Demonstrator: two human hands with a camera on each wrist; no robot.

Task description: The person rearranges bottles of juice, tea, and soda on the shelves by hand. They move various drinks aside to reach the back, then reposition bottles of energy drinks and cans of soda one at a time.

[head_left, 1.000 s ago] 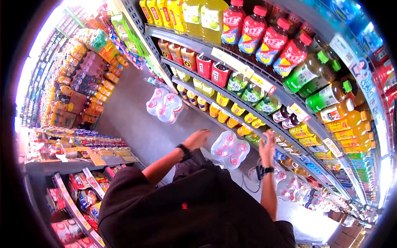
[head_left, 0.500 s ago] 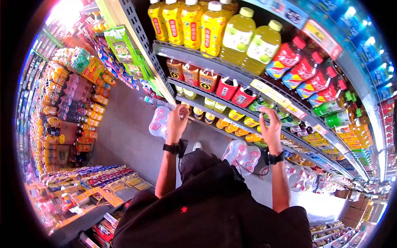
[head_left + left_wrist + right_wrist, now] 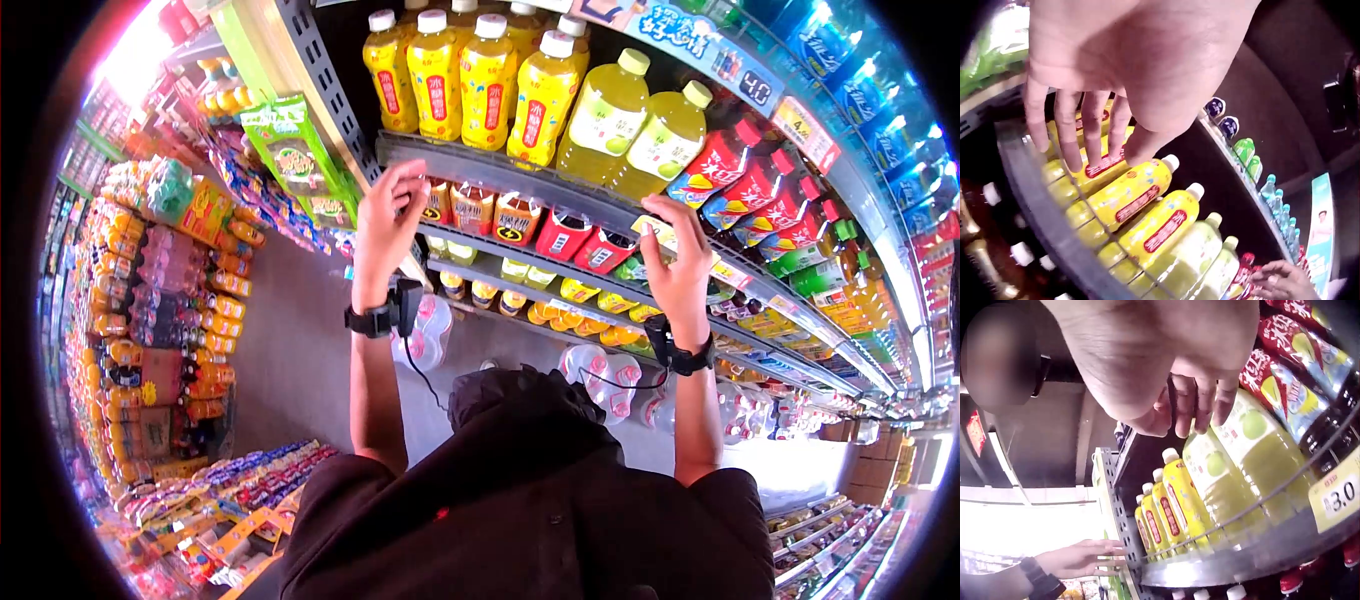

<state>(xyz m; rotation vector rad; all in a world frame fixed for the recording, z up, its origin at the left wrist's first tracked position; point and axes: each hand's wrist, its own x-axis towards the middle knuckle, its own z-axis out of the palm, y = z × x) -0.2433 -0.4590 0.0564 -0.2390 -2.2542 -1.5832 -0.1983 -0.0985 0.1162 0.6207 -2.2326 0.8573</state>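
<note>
In the head view my left hand (image 3: 388, 225) is raised in front of the shelf edge, its fingers loosely bent and holding nothing. Yellow drink bottles (image 3: 437, 85) with white caps stand on the shelf just beyond it; in the left wrist view the fingers (image 3: 1091, 122) overlap them. My right hand (image 3: 680, 255) is held up farther right, thumb apart from the fingers, with nothing in it. Nearest to it are two large pale-green juice bottles (image 3: 605, 115) and a row of red-labelled iced tea bottles (image 3: 712, 160). Through the right wrist view, its fingertips (image 3: 1202, 422) overlap the pale-green bottle tops.
A metal shelf rail (image 3: 470, 155) with price tags (image 3: 805, 130) runs before the bottles. Lower shelves hold drink cartons (image 3: 517, 220). On the floor stand shrink-wrapped packs (image 3: 428, 335) of jugs. Green snack bags (image 3: 290, 150) hang at the shelf end; stacked goods (image 3: 165, 320) line the left.
Both hands have risen from low over the floor to the height of the shelf rail. The view has shifted so the yellow bottles show more fully.
</note>
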